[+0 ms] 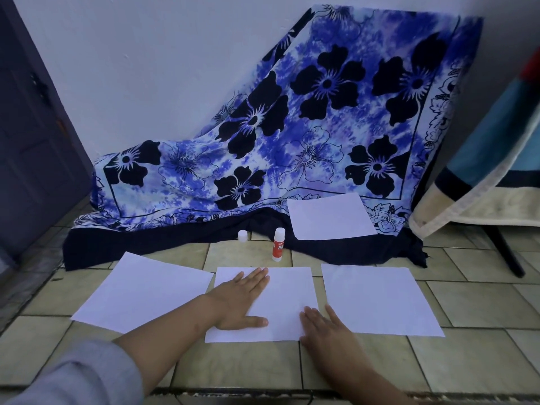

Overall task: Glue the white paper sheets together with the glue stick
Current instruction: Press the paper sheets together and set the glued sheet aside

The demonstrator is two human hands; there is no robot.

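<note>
Grips both spread flat, holding nothing: left grip (238, 299) palm down on the middle sheet (287, 296), fingers straight toward its far edge; right grip (327, 331) flat on that sheet's near right corner, partly on the floor (233, 369). It looks like a pressing or smoothing step, though I cannot tell whether one layer or two lies under the palms. Main risk is slip. The tile looks smooth, so uneven pressure from either palm could skate the sheet and set the edges crooked. Any wet glue near the rim could bond paper to tile or smear onto the palms. The left forearm crosses the near corner of the left sheet (143, 290) and could drag or crease it if it sweeps. The right sheet (377, 299) lies just beside the right grip, apart from the middle one, so a sideways push could bump it. The glue stick (277, 244) stands upright beyond the middle sheet, near the cloth (292, 127) edge. What looks like its cap (242, 236) stands apart to its left, so if the stick is open it may dry out, and a careless reach could tip it. The far sheet (330, 217) rests on cloth, an uneven bed that risks wrinkles if glued there.
</note>
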